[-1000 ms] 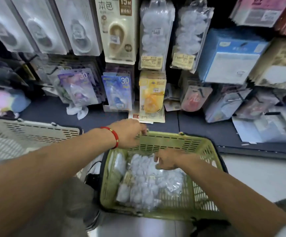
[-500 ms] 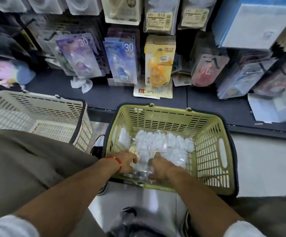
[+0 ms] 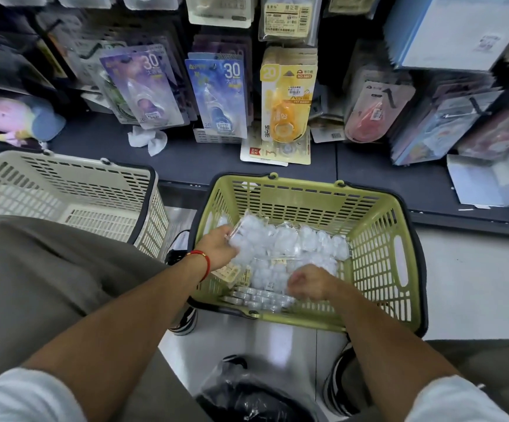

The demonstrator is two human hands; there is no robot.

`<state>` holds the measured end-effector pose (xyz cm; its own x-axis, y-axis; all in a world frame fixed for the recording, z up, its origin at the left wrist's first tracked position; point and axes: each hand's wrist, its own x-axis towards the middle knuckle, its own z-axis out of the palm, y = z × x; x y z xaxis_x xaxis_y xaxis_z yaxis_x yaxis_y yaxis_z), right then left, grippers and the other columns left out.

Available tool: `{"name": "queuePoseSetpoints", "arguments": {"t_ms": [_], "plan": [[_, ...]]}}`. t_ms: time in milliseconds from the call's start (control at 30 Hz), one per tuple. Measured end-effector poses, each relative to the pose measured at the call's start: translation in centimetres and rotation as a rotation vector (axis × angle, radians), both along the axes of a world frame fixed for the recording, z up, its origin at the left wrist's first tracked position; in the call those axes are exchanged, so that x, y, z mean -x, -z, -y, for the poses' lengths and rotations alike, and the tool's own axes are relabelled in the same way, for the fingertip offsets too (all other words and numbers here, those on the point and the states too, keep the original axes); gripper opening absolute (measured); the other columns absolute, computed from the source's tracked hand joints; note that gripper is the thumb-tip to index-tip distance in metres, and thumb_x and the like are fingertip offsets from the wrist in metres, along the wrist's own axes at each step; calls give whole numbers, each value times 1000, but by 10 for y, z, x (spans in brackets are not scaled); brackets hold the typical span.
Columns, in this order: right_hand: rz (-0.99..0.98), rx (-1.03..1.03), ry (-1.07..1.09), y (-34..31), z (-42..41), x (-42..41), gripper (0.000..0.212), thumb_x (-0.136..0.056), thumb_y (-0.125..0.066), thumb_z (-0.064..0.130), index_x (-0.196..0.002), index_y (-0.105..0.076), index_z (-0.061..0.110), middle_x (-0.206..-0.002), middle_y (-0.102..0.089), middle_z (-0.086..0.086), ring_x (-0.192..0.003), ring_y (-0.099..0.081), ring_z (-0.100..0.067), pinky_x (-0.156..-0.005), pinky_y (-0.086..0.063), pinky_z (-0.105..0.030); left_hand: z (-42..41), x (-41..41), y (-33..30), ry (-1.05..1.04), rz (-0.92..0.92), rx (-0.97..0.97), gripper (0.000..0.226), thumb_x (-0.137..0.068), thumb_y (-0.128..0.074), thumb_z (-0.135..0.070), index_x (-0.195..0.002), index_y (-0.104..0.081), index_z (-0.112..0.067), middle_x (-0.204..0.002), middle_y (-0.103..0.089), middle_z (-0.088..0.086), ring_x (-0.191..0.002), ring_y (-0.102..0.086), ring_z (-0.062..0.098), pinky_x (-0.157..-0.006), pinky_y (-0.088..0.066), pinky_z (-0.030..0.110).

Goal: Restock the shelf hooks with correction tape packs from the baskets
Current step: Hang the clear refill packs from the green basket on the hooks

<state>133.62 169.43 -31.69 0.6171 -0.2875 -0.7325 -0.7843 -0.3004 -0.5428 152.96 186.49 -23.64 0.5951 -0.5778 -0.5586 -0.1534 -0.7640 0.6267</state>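
While we are crouching before the dark shelf (image 3: 168, 166), the beige basket (image 3: 73, 190) is sitting at our left and the green basket (image 3: 378, 239) straight ahead, holding a heap of clear correction tape packs (image 3: 292, 248). Our left hand (image 3: 219, 248), a red bracelet (image 3: 203, 263) on its wrist, is gripping one pack's edge. Our right hand (image 3: 311, 284) is resting curled on the heap; whether it is holding anything, we cannot tell.
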Motion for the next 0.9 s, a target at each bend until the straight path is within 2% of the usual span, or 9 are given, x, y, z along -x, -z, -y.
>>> {"name": "queuePoseSetpoints", "arguments": {"t_ms": [100, 167, 300, 400, 533, 633, 700, 800, 900], "plan": [[-113, 24, -224, 15, -7, 11, 56, -89, -84, 28, -140, -63, 15, -143, -63, -2, -128, -61, -22, -103, -51, -33, 0, 0, -3, -178, -161, 74, 46, -100, -66, -9, -143, -50, -14, -112, -63, 3, -100, -60, 20, -91, -47, 31], [-93, 71, -248, 16, -6, 7, 56, -88, -85, 27, -139, -64, 18, -141, -64, -3, -127, -62, -23, -108, -49, -33, -1, 2, -3, -238, -198, 85, 65, -100, -67, -11, -158, -37, -13, -123, -60, 2, -103, -58, 18, -91, -45, 28], [-27, 100, -128, 15, 3, 1, 44, -99, -72, 19, -142, -63, 13, -137, -67, -11, -115, -67, -24, -100, -53, -29, -2, 3, 0, -313, -159, 102, 64, -101, -66, -14, -158, -36, -14, -152, -47, 7, -118, -52, 21, -94, -39, 29], [20, 5, 25, 3, 17, 5, 37, -104, -65, 20, -139, -64, 9, -116, -71, -12, -93, -66, -22, -79, -58, -31, -2, 0, 2, -421, -133, 161, 51, -100, -65, -16, -148, -48, -18, -144, -56, 9, -113, -56, 24, -99, -45, 35], [93, -143, 222, -27, 40, 15, 16, -106, -61, 21, -111, -73, 11, -121, -67, -11, -101, -68, -24, -90, -63, -40, 4, -4, 3, -586, -166, 248, 57, -101, -63, -21, -154, -43, -20, -139, -53, 2, -121, -54, 27, -106, -43, 40], [164, -218, 352, -48, 45, 22, 16, -108, -58, 18, -113, -70, 9, -112, -67, -9, -100, -68, -24, -89, -64, -42, 9, -3, 3, -673, -215, 308, 56, -99, -63, -26, -152, -44, -21, -133, -54, 0, -123, -56, 30, -112, -43, 46], [214, -242, 396, -60, 46, 24, 16, -108, -56, 16, -112, -69, 8, -97, -62, -7, -89, -65, -18, -86, -64, -43, 11, 0, 2, -671, -195, 323, 44, -98, -64, -26, -140, -51, -21, -124, -60, 1, -113, -59, 29, -102, -47, 41], [210, -152, 321, -80, 50, 22, 21, -110, -54, 22, -116, -67, 7, -102, -59, -9, -92, -63, -20, -83, -65, -37, 13, 1, -1, -579, -97, 334, 26, -95, -67, -24, -117, -53, -28, -102, -63, -8, -96, -64, 19, -70, -43, 26], [113, 69, 50, -109, 58, 14, 33, -111, -47, 31, -131, -61, 8, -119, -60, -6, -104, -64, -21, -78, -58, -20, 15, -1, -7, -471, 37, 378, 27, -93, -67, -20, -114, -52, -28, -98, -62, -7, -97, -65, 23, -74, -48, 31]]}}
